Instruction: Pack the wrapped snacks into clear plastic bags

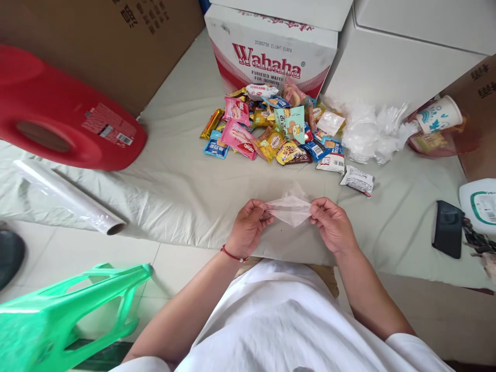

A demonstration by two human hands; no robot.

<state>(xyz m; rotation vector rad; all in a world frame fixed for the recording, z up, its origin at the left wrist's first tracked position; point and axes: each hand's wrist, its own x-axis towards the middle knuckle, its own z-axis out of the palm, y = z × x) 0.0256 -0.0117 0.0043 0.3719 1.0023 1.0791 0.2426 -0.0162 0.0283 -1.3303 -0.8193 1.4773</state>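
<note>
My left hand and my right hand pinch the two ends of a small clear plastic bag, held flat between them above the pale sheet. A red string bracelet circles my left wrist. Beyond the bag lies a pile of colourful wrapped snacks, and one white packet rests apart from it, closest to my right hand.
A Wahaha water carton stands behind the snacks. Crumpled clear bags and a paper cup lie at right, a dark phone further right. A red jug, a film roll and a green stool sit left.
</note>
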